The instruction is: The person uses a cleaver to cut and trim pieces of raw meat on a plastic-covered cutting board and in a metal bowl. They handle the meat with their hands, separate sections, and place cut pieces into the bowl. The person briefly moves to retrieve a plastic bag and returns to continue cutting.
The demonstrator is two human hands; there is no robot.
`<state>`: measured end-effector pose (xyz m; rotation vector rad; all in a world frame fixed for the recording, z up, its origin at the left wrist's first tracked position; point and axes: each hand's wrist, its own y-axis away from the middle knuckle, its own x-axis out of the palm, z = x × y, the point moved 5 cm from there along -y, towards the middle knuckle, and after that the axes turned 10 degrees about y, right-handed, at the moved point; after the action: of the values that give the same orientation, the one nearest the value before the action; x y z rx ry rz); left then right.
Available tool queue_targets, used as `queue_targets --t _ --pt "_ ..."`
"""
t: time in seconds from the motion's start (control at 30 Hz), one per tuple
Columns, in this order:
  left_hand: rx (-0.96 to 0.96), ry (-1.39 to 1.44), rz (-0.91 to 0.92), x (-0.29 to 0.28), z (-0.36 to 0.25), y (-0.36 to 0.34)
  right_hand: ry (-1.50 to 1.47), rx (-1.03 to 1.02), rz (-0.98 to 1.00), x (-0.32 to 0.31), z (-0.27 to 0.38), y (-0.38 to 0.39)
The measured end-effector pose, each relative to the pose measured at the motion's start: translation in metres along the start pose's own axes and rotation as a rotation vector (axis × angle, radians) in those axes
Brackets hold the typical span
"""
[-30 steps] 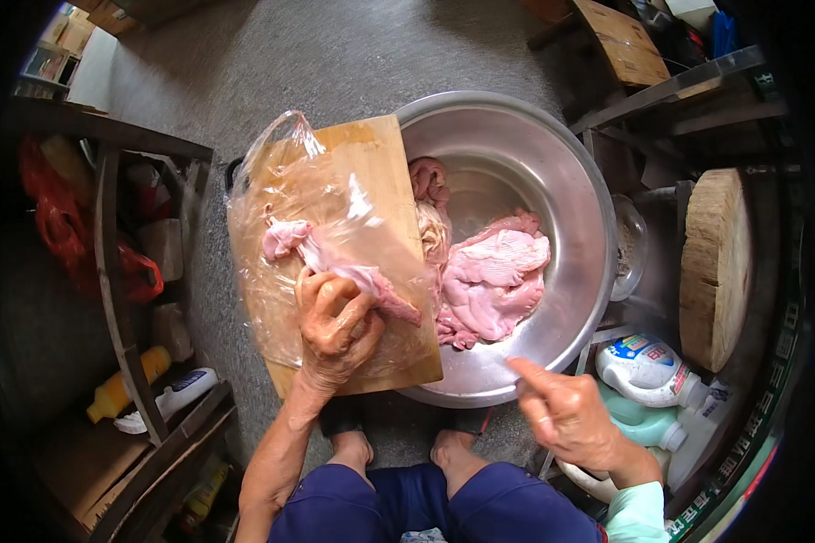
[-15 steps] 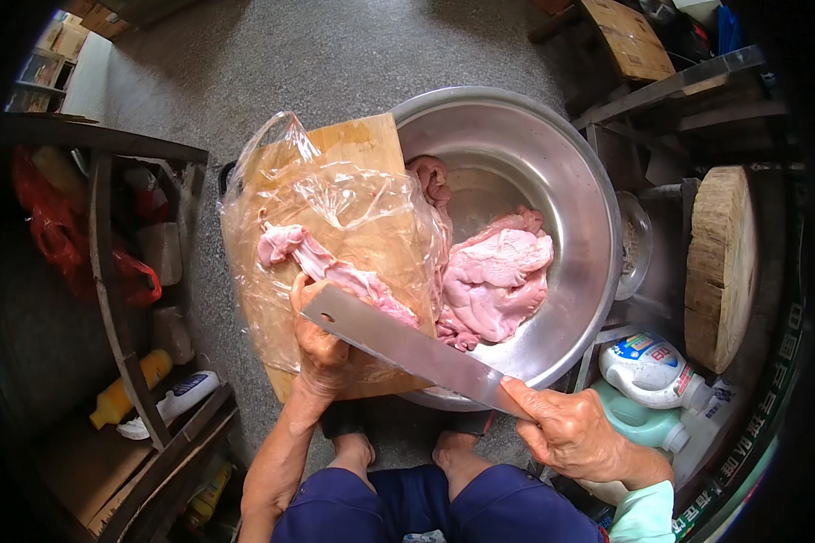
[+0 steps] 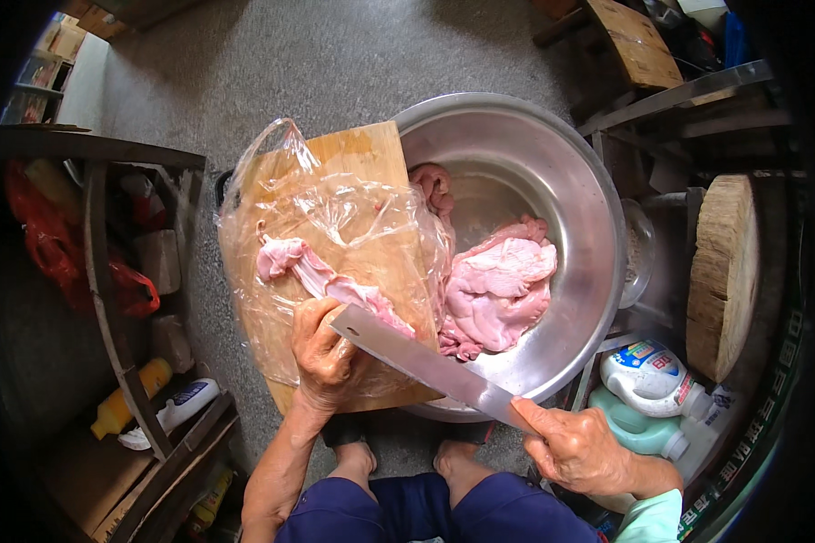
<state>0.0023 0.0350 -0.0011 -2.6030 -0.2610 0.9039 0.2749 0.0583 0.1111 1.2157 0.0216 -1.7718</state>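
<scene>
Meat strip [image 3: 337, 287], cleaver [image 3: 430, 367] now visible broadside

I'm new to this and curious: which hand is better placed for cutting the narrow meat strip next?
The right hand, I'd judge: it grips the knife, whose blade reaches across to the meat strip. The left hand, curled at that strip, has no knife.

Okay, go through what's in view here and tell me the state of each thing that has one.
Cutting board, partly covered
Clear bag, crumpled, spread out
Meat strip, limp, stretched out
Left hand, fingers bent
Right hand, closed
Knife, held, blade bare
Basin, open, holding meat
White bottle, capped
Green bottle, capped
Red bag, crumpled
</scene>
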Motion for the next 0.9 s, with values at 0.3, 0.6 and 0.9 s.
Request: queue_targets --t 0.3,0.6,0.9 --pt "0.056 -0.044 0.022 0.001 0.000 -0.001 0.018 0.046 0.116 -0.003 0.001 -0.009" --pt "0.030 -0.053 0.037 0.000 -0.003 -0.006 -0.208 0.147 0.307 0.001 0.007 -0.026" --pt "0.046 -0.049 0.048 -0.001 -0.002 -0.011 -0.292 0.089 0.259 0.016 0.007 -0.046"
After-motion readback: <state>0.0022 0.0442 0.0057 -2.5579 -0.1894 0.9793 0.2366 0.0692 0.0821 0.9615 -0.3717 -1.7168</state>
